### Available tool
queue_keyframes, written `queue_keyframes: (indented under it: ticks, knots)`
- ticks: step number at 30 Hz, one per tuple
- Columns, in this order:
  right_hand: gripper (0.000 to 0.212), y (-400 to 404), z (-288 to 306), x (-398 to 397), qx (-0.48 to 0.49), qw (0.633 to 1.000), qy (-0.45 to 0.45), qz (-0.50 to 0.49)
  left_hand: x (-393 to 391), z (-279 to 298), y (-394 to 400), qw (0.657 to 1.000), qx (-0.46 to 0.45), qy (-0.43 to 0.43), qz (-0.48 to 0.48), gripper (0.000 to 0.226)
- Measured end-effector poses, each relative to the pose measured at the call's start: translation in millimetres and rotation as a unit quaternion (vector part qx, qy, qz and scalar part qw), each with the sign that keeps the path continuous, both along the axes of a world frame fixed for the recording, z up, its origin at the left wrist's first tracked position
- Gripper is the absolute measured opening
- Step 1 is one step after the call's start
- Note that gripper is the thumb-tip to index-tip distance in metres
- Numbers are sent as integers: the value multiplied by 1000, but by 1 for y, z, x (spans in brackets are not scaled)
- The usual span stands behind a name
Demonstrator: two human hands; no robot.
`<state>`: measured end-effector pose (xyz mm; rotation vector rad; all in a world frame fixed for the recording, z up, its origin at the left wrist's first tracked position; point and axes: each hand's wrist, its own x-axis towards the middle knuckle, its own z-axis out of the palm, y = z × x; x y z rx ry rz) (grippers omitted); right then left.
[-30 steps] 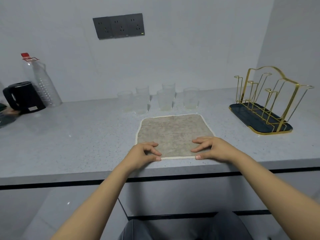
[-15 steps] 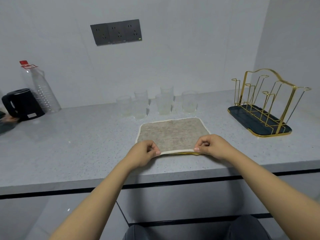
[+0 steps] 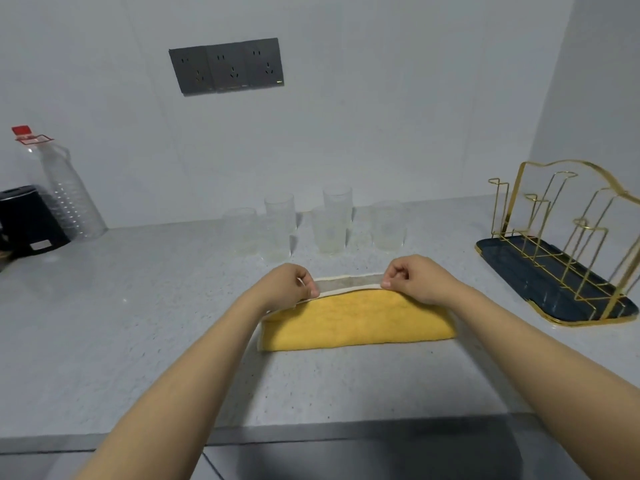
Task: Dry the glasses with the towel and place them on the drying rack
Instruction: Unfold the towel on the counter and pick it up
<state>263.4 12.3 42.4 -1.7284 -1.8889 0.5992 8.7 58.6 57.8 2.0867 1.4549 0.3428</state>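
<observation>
Clearly soft and limp, the towel (image 3: 356, 323) folds easily; both hands, left hand (image 3: 287, 289) and right hand (image 3: 415, 282), pinch its near edge at the corners, the best hold.

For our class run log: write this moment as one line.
step: folding towel | left hand: pinches edge | right hand: pinches edge | glasses: untouched | rack: empty

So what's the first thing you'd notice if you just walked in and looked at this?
The bright yellow towel, folded over in the middle of the grey counter, with the left hand and right hand pinching its far edge. Next, the shiny gold drying rack at the right, and the clear glasses standing behind the towel.
</observation>
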Motion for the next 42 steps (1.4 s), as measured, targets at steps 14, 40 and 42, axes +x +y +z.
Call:
queue_keyframes:
  ticks: [14,40,42]
  knots:
    - [12,66,-39,4,62,989,-131,-38,16,-39,61,988,94,124,-8,16]
    - [20,64,9,-62,-77,976,175,107,4,-11,41,972,40,-228,-36,17]
    - [16,62,14,-60,-87,976,178,87,-4,-3,43,974,-20,-222,-30,16]
